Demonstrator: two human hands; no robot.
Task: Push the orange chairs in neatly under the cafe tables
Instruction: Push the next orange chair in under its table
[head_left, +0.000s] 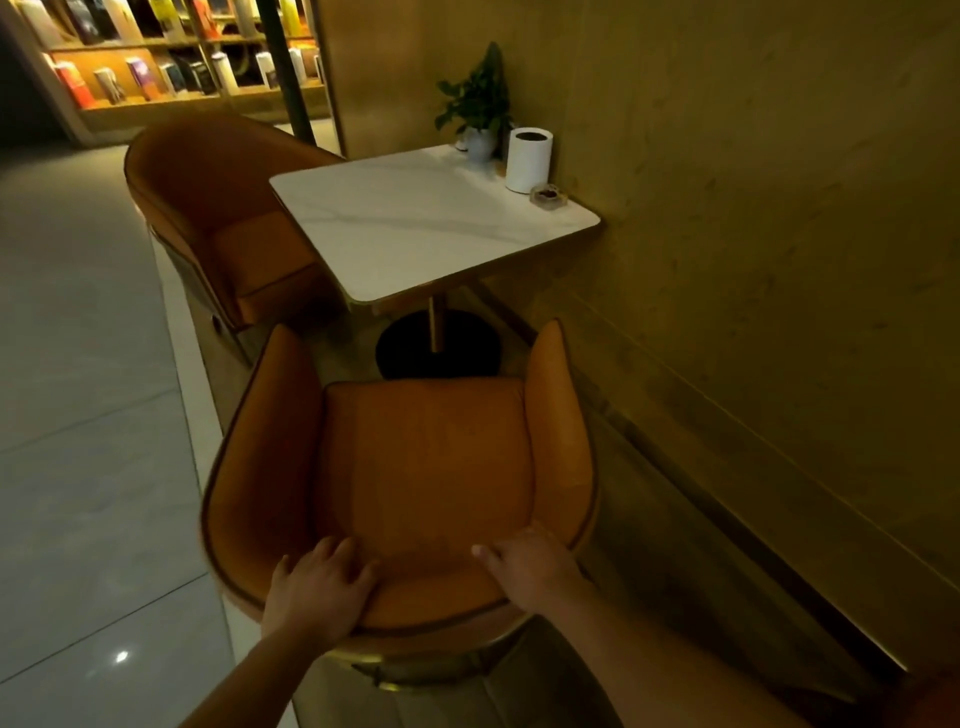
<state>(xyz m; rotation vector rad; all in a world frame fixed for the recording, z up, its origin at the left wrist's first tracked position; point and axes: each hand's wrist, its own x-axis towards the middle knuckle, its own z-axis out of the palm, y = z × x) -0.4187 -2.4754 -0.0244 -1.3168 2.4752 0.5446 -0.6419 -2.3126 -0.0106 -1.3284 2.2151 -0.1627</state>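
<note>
An orange tub chair (421, 457) stands right in front of me, its open side facing a white marble cafe table (415, 223). The seat's front edge lies short of the table's edge, above the black round base (439, 345). My left hand (317, 592) grips the top of the chair's backrest on the left. My right hand (530, 566) grips the same rim on the right. A second orange chair (218, 218) sits at the table's left side, its seat partly under the tabletop.
On the table's far corner stand a potted plant (480, 109), a white cylinder (529, 160) and a small glass ashtray (548, 196). A tan wall (753, 234) runs along the right. Pale tiled floor (78, 415) spreads left; bookshelves (171, 57) stand behind.
</note>
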